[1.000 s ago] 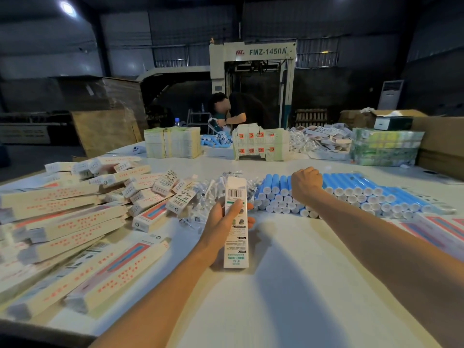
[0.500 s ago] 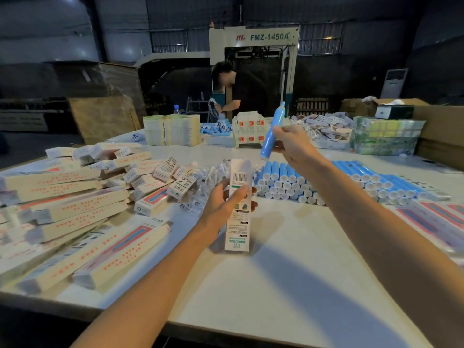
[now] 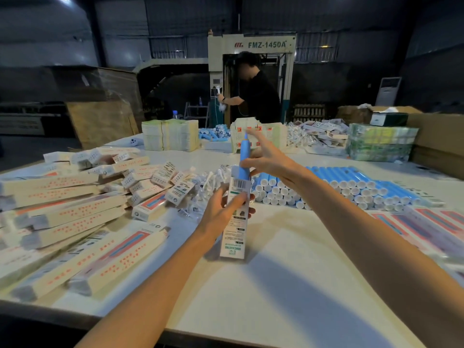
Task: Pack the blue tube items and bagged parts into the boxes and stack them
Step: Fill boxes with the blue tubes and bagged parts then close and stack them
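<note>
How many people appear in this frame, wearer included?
2. The wearer, shown only as arms: left hand gripping the upright box, right hand holding the blue tube in its top. Another person stands beyond the table, before the machine. More may be hidden.

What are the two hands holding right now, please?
Left hand: grips the upright box.
Right hand: pinches the blue tube, its lower end inside the box's open top.
</note>
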